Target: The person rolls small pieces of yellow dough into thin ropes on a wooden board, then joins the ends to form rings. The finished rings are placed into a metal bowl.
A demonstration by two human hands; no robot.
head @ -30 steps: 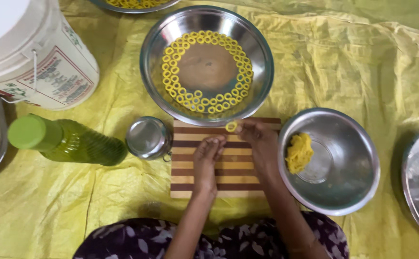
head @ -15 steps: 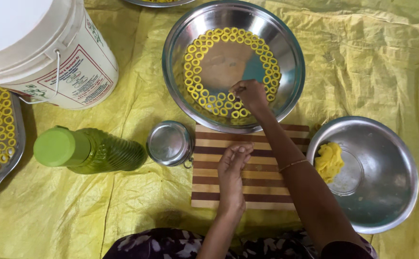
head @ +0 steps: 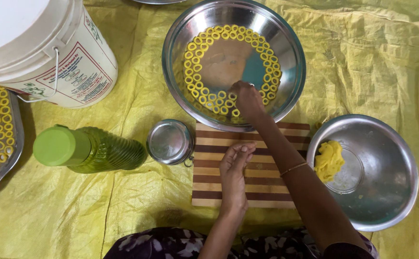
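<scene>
Yellow sheet [head: 377,62], steel bowls, striped board [head: 267,187], bottle [head: 89,151], bucket [head: 41,52]

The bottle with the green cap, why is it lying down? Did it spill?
The bottle lies on its side on the yellow sheet, beside the small steel cup. Its green cap is on and no puddle shows around it, so nothing looks spilled.

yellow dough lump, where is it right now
In the head view the yellow dough lump lies on the person's right, inside the smaller steel bowl against its left wall, just right of the striped wooden board and the right forearm.
</scene>
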